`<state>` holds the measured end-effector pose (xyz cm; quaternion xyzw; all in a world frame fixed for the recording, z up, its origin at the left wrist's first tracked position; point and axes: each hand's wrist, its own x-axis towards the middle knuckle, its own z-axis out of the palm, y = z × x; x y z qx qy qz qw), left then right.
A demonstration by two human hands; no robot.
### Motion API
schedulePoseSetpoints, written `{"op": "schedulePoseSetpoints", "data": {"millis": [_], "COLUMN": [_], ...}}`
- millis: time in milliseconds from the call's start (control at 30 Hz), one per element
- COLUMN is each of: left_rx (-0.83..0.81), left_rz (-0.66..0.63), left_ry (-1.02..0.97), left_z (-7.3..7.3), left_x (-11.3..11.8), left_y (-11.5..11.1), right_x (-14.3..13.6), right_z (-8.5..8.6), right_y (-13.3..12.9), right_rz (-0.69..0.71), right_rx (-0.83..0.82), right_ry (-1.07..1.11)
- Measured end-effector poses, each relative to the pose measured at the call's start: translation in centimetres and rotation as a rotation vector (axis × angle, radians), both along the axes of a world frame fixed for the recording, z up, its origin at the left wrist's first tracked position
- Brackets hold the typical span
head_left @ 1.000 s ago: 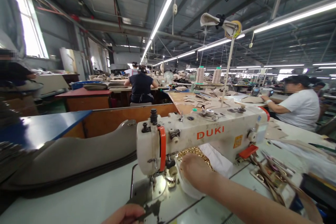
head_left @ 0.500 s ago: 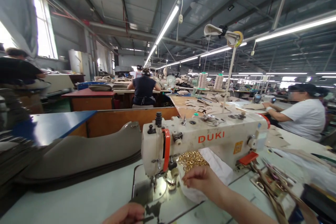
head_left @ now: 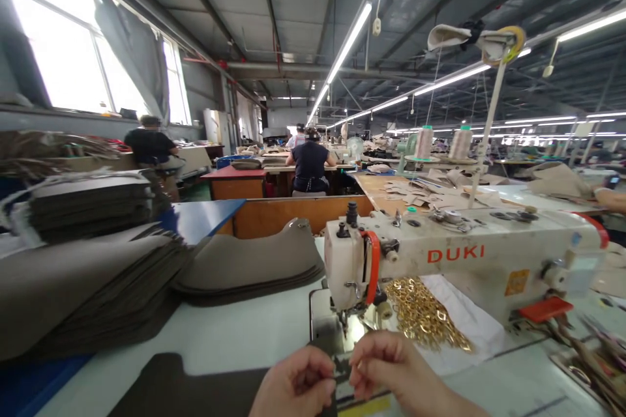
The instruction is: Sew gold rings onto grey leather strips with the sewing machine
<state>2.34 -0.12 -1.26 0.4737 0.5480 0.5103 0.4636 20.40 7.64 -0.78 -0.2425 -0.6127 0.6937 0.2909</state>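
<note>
1. The left hand point(head_left: 296, 381) is at the bottom of the view, with fingers bent and fingertips near together. It is over the right end of a flat dark cut piece point(head_left: 210, 394); whether it grips the piece, I cannot tell.
2. The right hand point(head_left: 391, 365) is just beside it, thumb and fingers brought narrow as in a pinch. What is between these fingertips is too small to tell.
3. The dark cut piece lies on the pale worktop point(head_left: 235, 332), in front of the sewing machine point(head_left: 450, 241), which is marked DUKI.
4. The needle area of the machine is just beyond the two hands, and an orange guard point(head_left: 372, 267) is on its head.
5. Under the machine arm, a heap of gold-coloured metal fittings point(head_left: 425, 313), many ring-shaped, lies on white sheeting point(head_left: 479, 316).
6. At left there is a tall stack of dark pieces point(head_left: 73, 287); a lower stack point(head_left: 249, 254) is between it and the machine.
7. Behind the machine stand two thread cones point(head_left: 424, 143) with green tops.
8. Farther away, a person in a dark top point(head_left: 311, 163) sits with the back turned.
</note>
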Motion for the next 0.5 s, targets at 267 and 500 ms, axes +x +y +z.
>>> {"op": "schedulePoseSetpoints", "data": {"millis": [267, 500], "left_rx": [-0.048, -0.058], "left_rz": [0.061, 0.070], "left_ry": [-0.014, 0.030], "left_z": [0.8, 1.0], "left_x": [0.4, -0.1], "left_y": [-0.2, -0.2], "right_x": [-0.3, -0.7], "right_z": [0.8, -1.7], "right_y": [-0.2, -0.1], "right_rz": [-0.003, -0.074], "right_rx": [0.092, 0.125], "right_ry": [0.017, 0.060]}}
